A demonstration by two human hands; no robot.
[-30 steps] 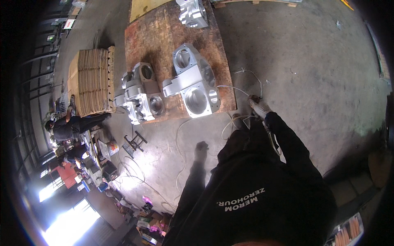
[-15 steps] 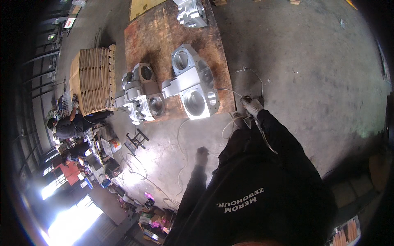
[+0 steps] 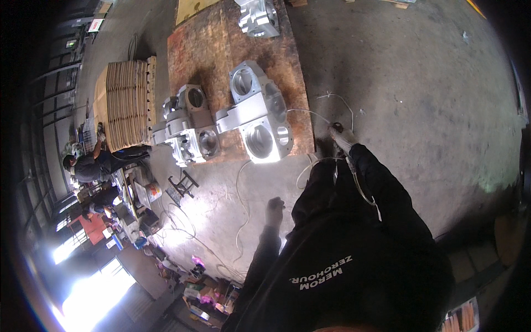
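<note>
My right hand [image 3: 343,137], in a light glove, is closed around what looks like an air blow gun [image 3: 336,127]. Its long thin tube [image 3: 311,112] reaches left to the side of a large silver metal casting [image 3: 257,113] with round bores. Whether the tip enters a hole there I cannot tell. A pale hose [image 3: 360,185] hangs from that hand along my dark sleeve. My left hand [image 3: 275,206] hangs low over the floor, away from the castings, its fingers curled and nothing visible in them.
The castings stand on a worn wooden board [image 3: 221,61]; a second casting [image 3: 191,124] is on the left, another [image 3: 258,19] at the far end. Stacked cardboard [image 3: 130,105] is beyond the left edge, a person [image 3: 91,169] beside it. Hoses [image 3: 243,205] cross the floor near a black stand [image 3: 182,185].
The view has shifted slightly. My right hand has risen a little with the tube still at the casting, and the hose has swung. The castings and my left hand stay much as they were.
</note>
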